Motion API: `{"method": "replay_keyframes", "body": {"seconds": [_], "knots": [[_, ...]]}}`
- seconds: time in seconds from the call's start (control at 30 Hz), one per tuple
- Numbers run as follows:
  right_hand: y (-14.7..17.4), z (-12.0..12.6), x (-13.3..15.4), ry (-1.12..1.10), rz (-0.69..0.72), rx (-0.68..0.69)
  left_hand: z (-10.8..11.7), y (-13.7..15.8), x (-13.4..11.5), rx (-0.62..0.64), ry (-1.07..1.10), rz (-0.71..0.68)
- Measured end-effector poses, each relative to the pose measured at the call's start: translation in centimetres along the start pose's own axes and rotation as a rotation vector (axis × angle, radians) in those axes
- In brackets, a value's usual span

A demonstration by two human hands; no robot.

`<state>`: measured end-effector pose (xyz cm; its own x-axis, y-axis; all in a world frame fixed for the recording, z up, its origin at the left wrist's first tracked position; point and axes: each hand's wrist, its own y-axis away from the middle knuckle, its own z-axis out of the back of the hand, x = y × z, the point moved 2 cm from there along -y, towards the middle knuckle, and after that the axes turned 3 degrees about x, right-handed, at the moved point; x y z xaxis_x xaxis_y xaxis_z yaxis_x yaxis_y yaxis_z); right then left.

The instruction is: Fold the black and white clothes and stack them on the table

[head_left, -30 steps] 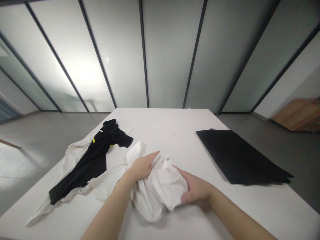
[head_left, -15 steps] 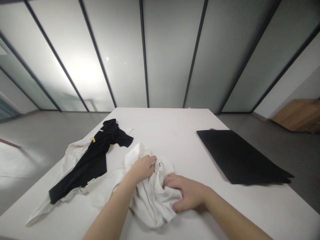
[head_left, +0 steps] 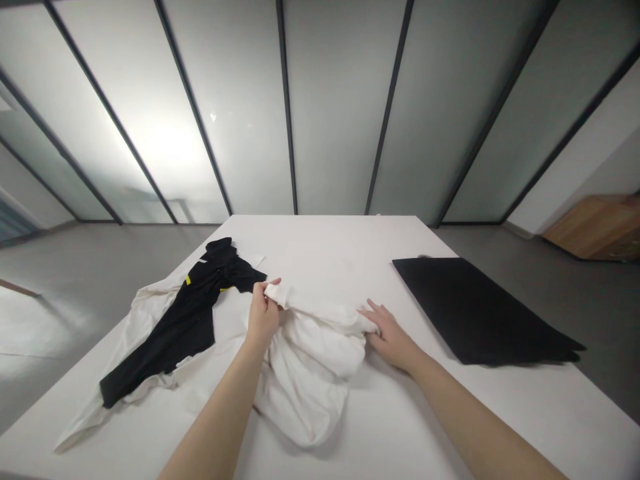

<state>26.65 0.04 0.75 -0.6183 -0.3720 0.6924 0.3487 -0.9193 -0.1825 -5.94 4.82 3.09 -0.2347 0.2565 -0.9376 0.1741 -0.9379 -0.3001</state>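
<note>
Two hands are at work on one white cloth [head_left: 315, 373], which lies bunched on the near middle of the tabletop [head_left: 320, 247], right of one black shirt [head_left: 185, 327] and left of one black board [head_left: 480, 313]. The left hand [head_left: 263, 310] pinches the cloth's far left corner between thumb and fingers, with the edge slightly raised. The right hand [head_left: 393, 337] holds the far right edge between thumb and fingers, its forefinger stretched out.

The cloth is plain and soft, fairly straight along its far edge, where it stretches between the hands. Toward the near side it sags into loose folds and ends in a rounded bulge with grey shadows in the creases.

The black shirt lies stretched out on the left side, its narrow end toward the near left. It carries two small yellow patches [head_left: 188, 280], and a small white mark toward its far end is too small to read. Pale fabric [head_left: 150, 307] shows on both sides of it; whether this is one piece or several, or joins the cloth in the hands, I cannot tell.

The board lies flat on the right, apart from the right hand, with two layers showing at its near right corner.
</note>
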Motion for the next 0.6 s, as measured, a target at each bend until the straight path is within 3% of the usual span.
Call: {"method": "replay_keyframes", "body": {"seconds": [0.1,0.17,0.33,0.43,0.6], "knots": [[-0.3,1.8,-1.7,-0.118,-0.138,-0.457,0.4,0.1,-0.6,-0.135,0.01,-0.121],[-0.1,2.9,-2.0,-0.14,-0.156,-0.684,0.5,0.5,-1.0,-0.174,-0.068,-0.236],[0.5,5.3,-3.0,-0.328,-0.134,-0.953,0.6,0.9,-1.3,-0.202,-0.11,-0.384],[0.7,6.9,-4.7,-0.616,-0.176,-0.968,1.4,0.1,-1.2,-0.153,-0.214,-0.342],[1.2,8.5,-6.5,-0.928,-0.271,-0.569,2.7,-0.9,-0.4,0.184,-0.754,-0.189]]}}
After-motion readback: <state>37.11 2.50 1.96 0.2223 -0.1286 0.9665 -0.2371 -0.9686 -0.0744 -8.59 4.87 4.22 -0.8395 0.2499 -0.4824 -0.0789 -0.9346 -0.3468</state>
